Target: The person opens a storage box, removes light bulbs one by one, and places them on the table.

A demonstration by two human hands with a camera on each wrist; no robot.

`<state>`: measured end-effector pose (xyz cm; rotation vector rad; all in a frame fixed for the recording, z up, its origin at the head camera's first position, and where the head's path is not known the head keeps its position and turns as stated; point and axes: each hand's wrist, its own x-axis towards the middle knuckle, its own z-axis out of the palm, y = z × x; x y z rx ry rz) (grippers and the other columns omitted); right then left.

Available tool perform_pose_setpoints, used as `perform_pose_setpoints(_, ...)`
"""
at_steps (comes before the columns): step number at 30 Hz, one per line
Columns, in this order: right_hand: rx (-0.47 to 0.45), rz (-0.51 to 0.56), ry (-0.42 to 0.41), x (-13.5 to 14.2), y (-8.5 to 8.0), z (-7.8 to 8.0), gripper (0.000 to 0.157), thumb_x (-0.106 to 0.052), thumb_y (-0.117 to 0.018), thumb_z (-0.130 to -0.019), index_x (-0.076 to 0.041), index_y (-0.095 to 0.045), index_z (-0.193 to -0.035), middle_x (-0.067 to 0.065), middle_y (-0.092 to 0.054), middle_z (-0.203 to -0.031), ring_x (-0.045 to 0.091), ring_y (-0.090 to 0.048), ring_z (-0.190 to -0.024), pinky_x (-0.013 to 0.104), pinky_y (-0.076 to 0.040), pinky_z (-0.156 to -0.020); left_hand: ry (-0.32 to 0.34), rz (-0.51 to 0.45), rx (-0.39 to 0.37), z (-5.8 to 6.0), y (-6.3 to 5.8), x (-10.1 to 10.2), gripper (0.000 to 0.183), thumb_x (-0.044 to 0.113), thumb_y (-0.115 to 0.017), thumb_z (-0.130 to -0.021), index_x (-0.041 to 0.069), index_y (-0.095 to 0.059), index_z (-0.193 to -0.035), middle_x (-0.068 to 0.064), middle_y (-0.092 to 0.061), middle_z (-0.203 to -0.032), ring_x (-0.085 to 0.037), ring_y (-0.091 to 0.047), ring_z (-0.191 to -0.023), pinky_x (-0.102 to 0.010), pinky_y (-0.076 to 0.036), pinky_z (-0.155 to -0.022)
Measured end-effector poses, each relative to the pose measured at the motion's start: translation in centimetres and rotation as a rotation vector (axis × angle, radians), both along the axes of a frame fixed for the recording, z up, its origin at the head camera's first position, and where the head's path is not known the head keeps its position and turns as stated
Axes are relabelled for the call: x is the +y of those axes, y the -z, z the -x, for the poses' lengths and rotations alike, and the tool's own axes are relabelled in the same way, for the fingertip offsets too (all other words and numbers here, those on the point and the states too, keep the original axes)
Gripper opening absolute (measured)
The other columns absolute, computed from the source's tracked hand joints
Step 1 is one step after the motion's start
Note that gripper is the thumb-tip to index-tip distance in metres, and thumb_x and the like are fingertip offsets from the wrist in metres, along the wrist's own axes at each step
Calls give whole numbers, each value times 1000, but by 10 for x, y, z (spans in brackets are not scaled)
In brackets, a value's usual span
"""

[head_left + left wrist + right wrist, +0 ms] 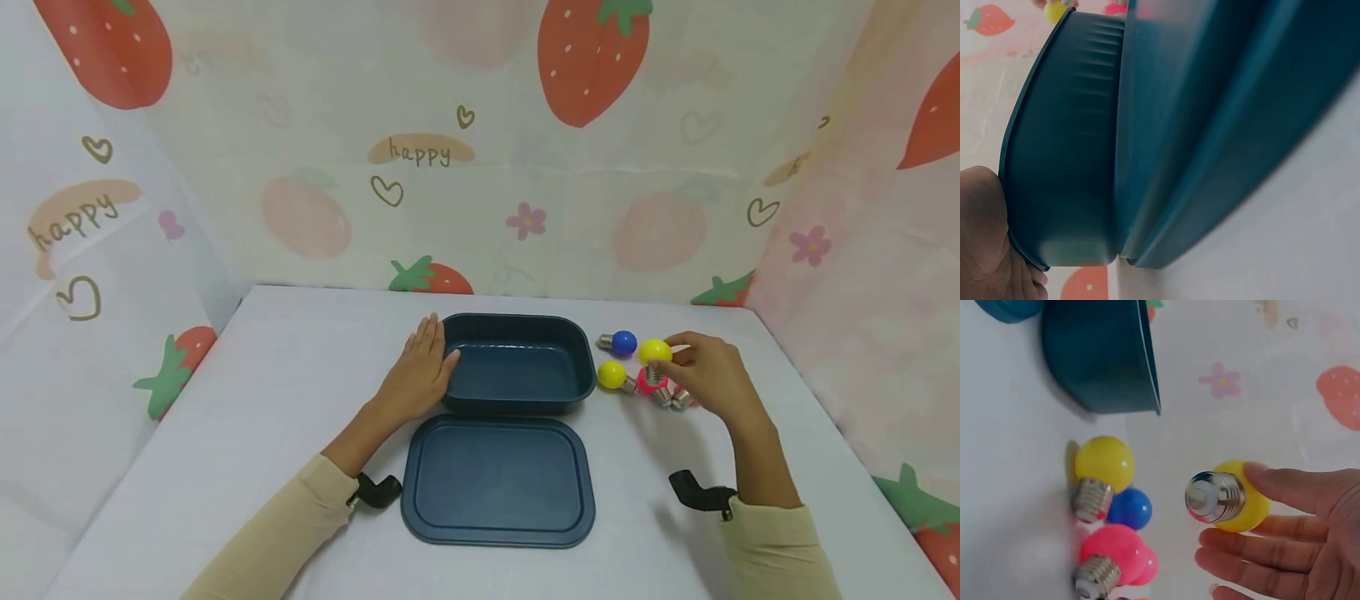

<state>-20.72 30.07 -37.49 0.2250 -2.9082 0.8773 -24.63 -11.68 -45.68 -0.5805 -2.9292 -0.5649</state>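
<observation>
My left hand (416,375) rests against the left end of a dark blue rectangular box (517,407), its fingers straight along the rim. That box stands open with its inside bare. In the right hand (708,367) a yellow light bulb (1255,512) is pinched between thumb and fingers, raised above the table with its metal screw base turned down. Just under it lie other bulbs: a blue bulb (624,343), a second yellow bulb (611,375) and a pink bulb (1113,547). Another pinkish bulb is partly hidden behind that one in the right wrist view.
A dark blue lid (498,483) lies flat in front of the box, close along its near side. The white table (337,325) backs onto a curtain (315,83) printed with strawberries, hearts and flowers, which also hangs at both sides.
</observation>
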Motion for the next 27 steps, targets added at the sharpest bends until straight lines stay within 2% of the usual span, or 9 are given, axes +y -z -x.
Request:
perform_pose_setpoints(6,-147,-13,52,20,0,0,65,-42,-70,-95,9,-56,-134,35,-65,-121,50,-63,-112,56,-57,-82,5,-2,0,0,0,-1,69,41,-23,-112,-10,-12,-157,-23,-5,-168,-35,-2,-156,-49,-8,-125)
perform_pose_setpoints(12,-254,-41,93,40,0,2,70,-46,-69,-94,10,-54,-134,37,-61,-126,52,-61,-114,56,-56,-81,3,3,-11,1,-1,0,70,41,-23,-112,-10,-11,-158,-22,-3,-168,-36,-2,-156,-48,-7,-125)
perform_pose_setpoints(20,-352,-25,95,59,2,0,68,-41,-69,-95,15,-53,-131,20,-75,-93,41,-68,-96,48,-54,-78,7,-13,3,-1,-3,0,69,40,-26,-112,-11,-14,-157,-24,-7,-167,-36,-3,-155,-49,-9,-124)
perform_pose_setpoints(27,-415,4,99,71,8,1,67,-39,-71,-95,16,-54,-129,21,-75,-95,39,-70,-95,51,-57,-86,6,-11,1,0,-2,0,68,40,-24,-112,-11,-13,-157,-25,-8,-167,-37,-4,-155,-49,-8,-125)
